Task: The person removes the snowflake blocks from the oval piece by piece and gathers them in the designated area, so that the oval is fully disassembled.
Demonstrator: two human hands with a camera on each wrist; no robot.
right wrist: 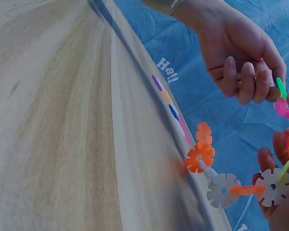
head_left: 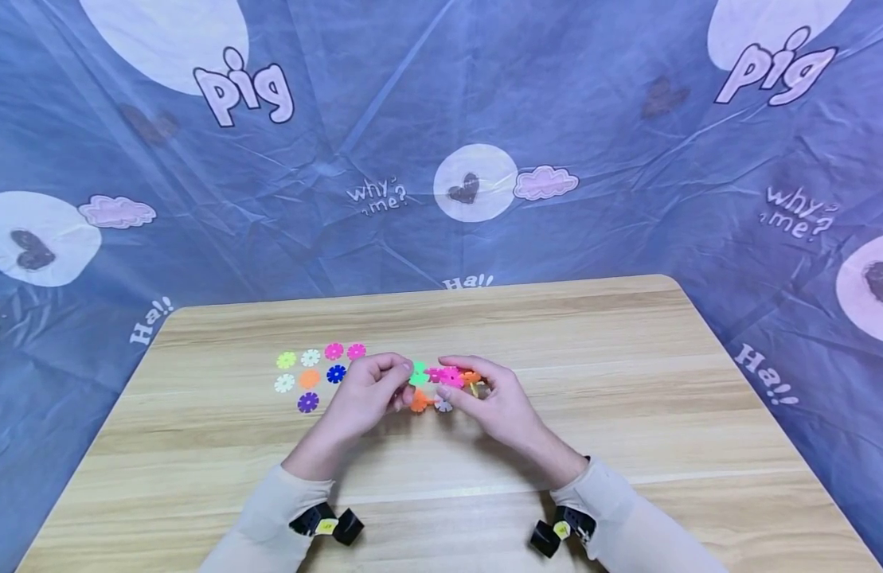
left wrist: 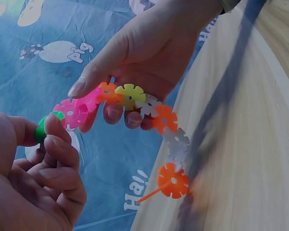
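While the surface (head_left: pixel 591 342) is extending beneath, the fingers of the right hand (head_left: pixel 498 394) are pinching a disc chain (left wrist: pixel 165 120) aloft, seemingly countering its sag, and those of the left hand (head_left: pixel 365 391) are pinching its green end disc (head_left: pixel 419 372), likely for control.

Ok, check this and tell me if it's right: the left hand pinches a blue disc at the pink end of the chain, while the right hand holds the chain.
The colour is wrong: the disc the left hand pinches is green, not blue, as the left wrist view shows. It is at the pink end of the chain, and the right hand holds the chain.
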